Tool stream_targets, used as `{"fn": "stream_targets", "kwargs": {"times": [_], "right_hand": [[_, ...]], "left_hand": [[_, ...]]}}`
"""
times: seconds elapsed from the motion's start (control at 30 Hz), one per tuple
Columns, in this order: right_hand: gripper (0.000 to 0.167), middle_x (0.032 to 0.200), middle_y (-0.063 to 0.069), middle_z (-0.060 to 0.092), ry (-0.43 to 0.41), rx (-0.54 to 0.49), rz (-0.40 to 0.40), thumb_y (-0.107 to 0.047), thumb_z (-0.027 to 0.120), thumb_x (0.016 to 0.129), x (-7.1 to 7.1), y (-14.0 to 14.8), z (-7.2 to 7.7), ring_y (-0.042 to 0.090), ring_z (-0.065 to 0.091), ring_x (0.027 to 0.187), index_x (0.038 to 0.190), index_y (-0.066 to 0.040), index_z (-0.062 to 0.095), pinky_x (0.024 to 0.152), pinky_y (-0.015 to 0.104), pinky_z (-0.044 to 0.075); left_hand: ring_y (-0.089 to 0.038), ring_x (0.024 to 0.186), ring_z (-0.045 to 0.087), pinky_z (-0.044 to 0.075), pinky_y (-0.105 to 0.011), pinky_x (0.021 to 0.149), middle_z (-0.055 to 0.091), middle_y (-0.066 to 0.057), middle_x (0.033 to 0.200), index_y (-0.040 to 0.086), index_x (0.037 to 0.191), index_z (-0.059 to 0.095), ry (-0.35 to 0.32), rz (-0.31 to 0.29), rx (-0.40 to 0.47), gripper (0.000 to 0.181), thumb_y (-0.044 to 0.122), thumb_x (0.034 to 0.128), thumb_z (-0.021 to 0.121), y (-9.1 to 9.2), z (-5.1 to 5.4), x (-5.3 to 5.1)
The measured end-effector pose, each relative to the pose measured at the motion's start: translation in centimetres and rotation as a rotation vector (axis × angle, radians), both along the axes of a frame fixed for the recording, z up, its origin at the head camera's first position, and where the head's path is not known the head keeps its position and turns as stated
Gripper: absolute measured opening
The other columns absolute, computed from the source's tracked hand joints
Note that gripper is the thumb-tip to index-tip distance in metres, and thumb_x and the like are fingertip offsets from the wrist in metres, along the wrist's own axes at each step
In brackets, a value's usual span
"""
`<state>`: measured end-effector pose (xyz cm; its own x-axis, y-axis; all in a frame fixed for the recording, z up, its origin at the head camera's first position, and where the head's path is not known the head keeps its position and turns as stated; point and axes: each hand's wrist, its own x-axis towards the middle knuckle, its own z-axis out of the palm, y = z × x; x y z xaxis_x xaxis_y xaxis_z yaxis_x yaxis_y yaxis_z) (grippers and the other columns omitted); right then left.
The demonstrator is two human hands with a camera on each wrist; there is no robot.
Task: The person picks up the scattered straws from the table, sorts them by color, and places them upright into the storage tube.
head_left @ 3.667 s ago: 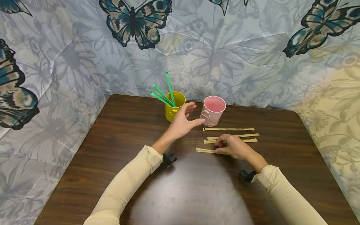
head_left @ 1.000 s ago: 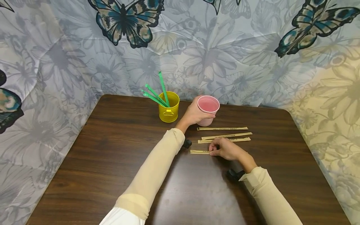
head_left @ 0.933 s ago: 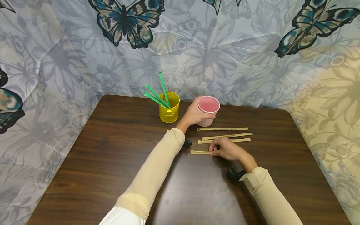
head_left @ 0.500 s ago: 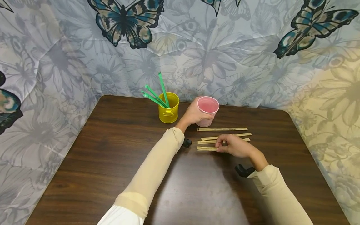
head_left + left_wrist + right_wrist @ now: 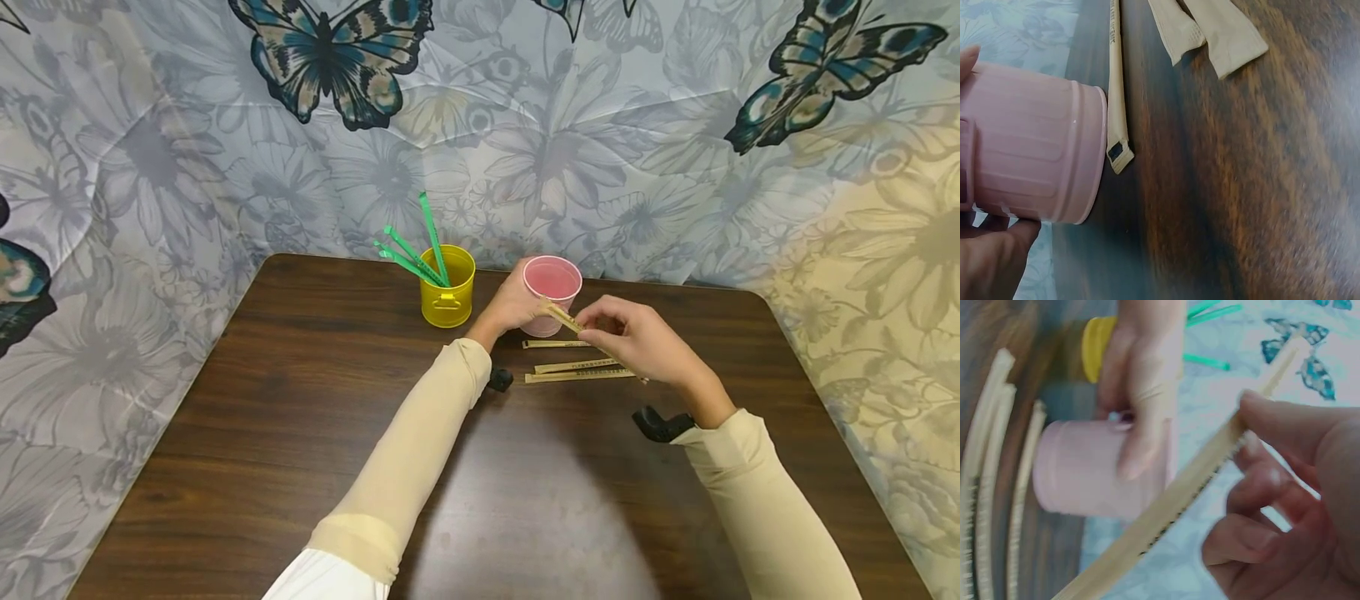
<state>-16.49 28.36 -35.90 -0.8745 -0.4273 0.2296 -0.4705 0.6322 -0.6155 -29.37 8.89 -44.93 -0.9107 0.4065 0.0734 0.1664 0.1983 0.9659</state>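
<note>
My left hand [image 5: 513,302] grips the small pink bucket [image 5: 1029,144], which stands upright near the table's back edge, thumb and fingers around its side. My right hand [image 5: 637,337] pinches a beige paper-wrapped straw [image 5: 1179,494] between thumb and fingertips. That straw slants in the air, its far end at the front of the bucket's rim in the head view. Below it lie 3 more wrapped straws: one straw [image 5: 551,343] close to the bucket's base, and a pair of straws [image 5: 573,366] nearer me. The right hand hides their right ends in the head view.
A yellow bucket [image 5: 447,310] stands left of the pink one, with several green wrapped straws [image 5: 405,250] leaning out of it. The dark wooden table [image 5: 300,400] meets a butterfly-print cloth [image 5: 525,150] hanging behind it.
The left hand has reached over from the yellow bucket's front and taken hold of the pink bucket. The right hand has lifted the nearest straw off the table, up towards the pink bucket.
</note>
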Motion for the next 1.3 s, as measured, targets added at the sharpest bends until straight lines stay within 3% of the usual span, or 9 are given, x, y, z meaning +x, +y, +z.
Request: {"fn": "stream_targets", "kwargs": {"times": [0.37, 0.6, 0.83, 1.07, 1.3], "right_hand": [[0.014, 0.078, 0.0, 0.055, 0.359, -0.254, -0.109, 0.001, 0.076, 0.088, -2.3, -3.2, 4.2, 0.007, 0.041, 0.059, 0.1, -0.006, 0.073, 0.054, 0.019, 0.033], [0.011, 0.074, 0.0, 0.05, 0.438, -0.372, -0.133, 0.002, 0.076, 0.088, -3.9, -4.7, 4.9, 0.006, 0.035, 0.056, 0.097, -0.001, 0.072, 0.052, 0.02, 0.028], [0.009, 0.073, 0.004, 0.053, 0.442, -0.375, -0.178, -0.006, 0.077, 0.089, -5.5, -5.5, 3.9, 0.006, 0.037, 0.054, 0.097, -0.004, 0.074, 0.052, 0.02, 0.03], [0.012, 0.089, 0.006, 0.067, 0.363, -0.26, -0.197, -0.011, 0.076, 0.092, -6.8, -5.5, 1.9, 0.007, 0.041, 0.057, 0.103, -0.007, 0.074, 0.054, 0.019, 0.033], [0.015, 0.1, 0.008, 0.071, 0.277, -0.18, -0.199, -0.015, 0.074, 0.094, -7.4, -5.6, 0.5, 0.013, 0.047, 0.062, 0.107, -0.008, 0.073, 0.056, 0.02, 0.036]], "left_hand": [[-0.019, 0.125, 0.059, 0.048, -0.037, 0.11, 0.058, -0.002, 0.14, 0.02, 0.15, 0.036, 0.028, -0.015, -0.083, 0.1, 0.026, 0.0698, 0.095, -0.3, 0.2, -0.1], [-0.017, 0.123, 0.059, 0.05, -0.037, 0.109, 0.058, 0.0, 0.137, 0.021, 0.149, 0.036, 0.033, -0.015, -0.1, 0.099, 0.03, 0.07, 0.094, -0.4, 0.0, -0.1], [-0.014, 0.122, 0.059, 0.05, -0.036, 0.108, 0.058, 0.004, 0.136, 0.023, 0.147, 0.038, 0.049, -0.033, -0.06, 0.095, 0.028, 0.0703, 0.094, -0.3, -0.2, -0.4], [-0.013, 0.118, 0.06, 0.052, -0.036, 0.104, 0.06, 0.006, 0.134, 0.027, 0.149, 0.039, 0.094, -0.061, -0.067, 0.093, 0.028, 0.0724, 0.092, -0.2, -0.4, -0.6], [-0.018, 0.122, 0.059, 0.053, -0.038, 0.103, 0.057, 0.001, 0.14, 0.023, 0.154, 0.032, 0.065, -0.034, -0.075, 0.098, 0.032, 0.075, 0.089, -0.3, -0.5, -0.2]]}}
